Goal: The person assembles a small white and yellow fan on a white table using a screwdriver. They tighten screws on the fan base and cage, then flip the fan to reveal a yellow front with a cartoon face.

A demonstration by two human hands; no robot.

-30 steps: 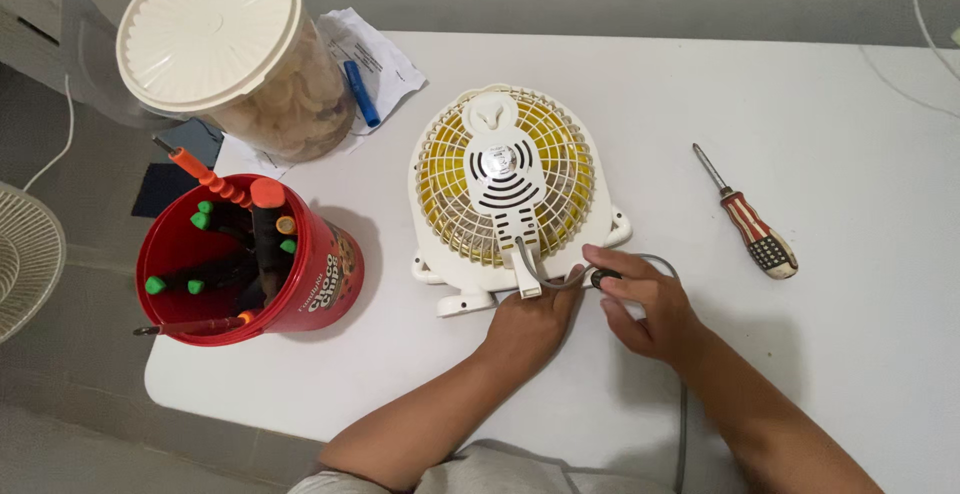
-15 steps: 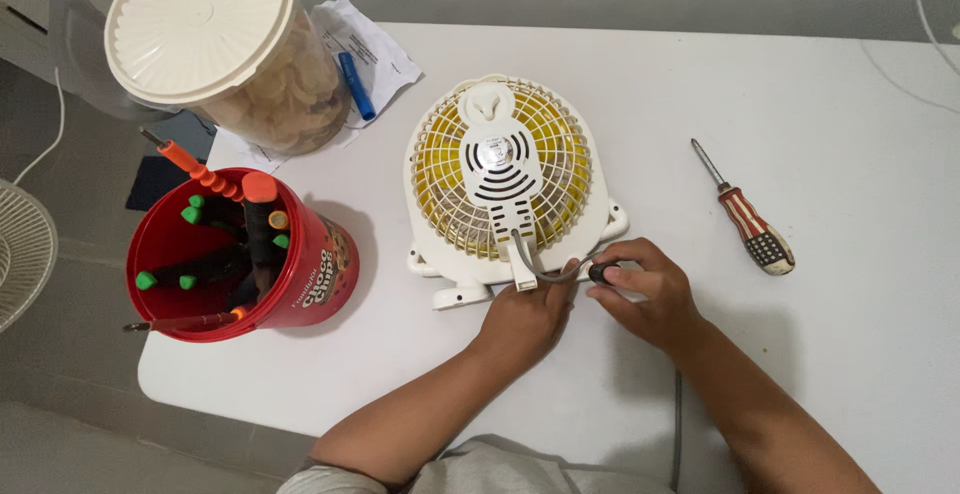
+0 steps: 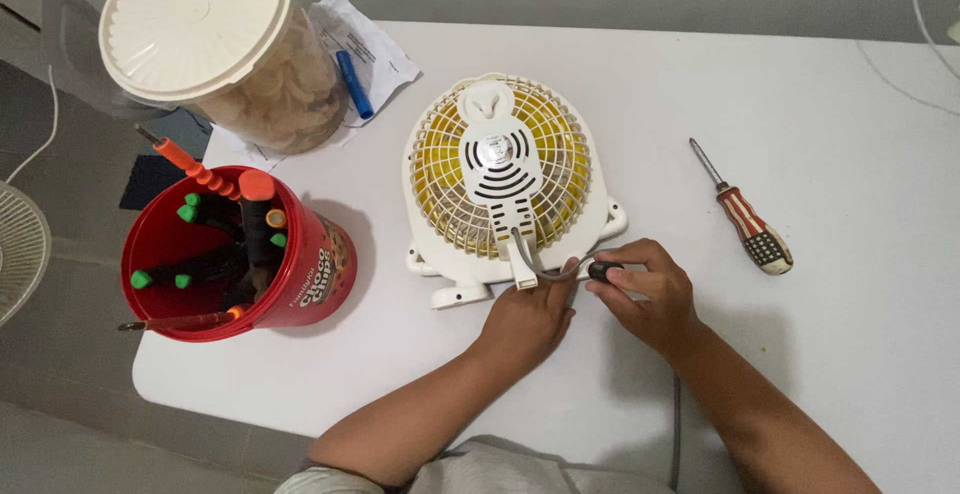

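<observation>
Fan: small white table fan [image 3: 505,189] with yellow blades lay grille-down on the white surface [image 3: 800,104], rear grille and motor cover facing up, just beyond both hands.
Left hand: left hand [image 3: 525,319] rested at the fan's near edge, fingers curled loosely against the base beside the cord outlet; it steadied rather than gripped, nothing enclosed that I could make out.
Right hand: right hand [image 3: 645,294] was pinched narrow on a small black part [image 3: 603,271] on the grey cord [image 3: 560,274], thumb and forefinger closed around it, just right of the left hand.
Cord: grey, left the motor stem, curved between the two hands, then ran back under the right forearm toward the near edge.
Screwdriver: striped-handle screwdriver [image 3: 745,219] lay untouched, well to the right of the right hand.
Red bucket: red bucket [image 3: 235,259] of green- and orange-handled tools stood well left of the left hand.
Jar: lidded clear jar [image 3: 225,49] stood far left, beyond the bucket, with papers and a blue pen [image 3: 350,84] beside it.
Step in hand: judged to be handling the cord fitting at the fan's rear, the fan held still meanwhile.
Next move calls for: a firm brace from the left hand and a fine, controlled pinch on the black part, so that the cord is not strained at the stem.
</observation>
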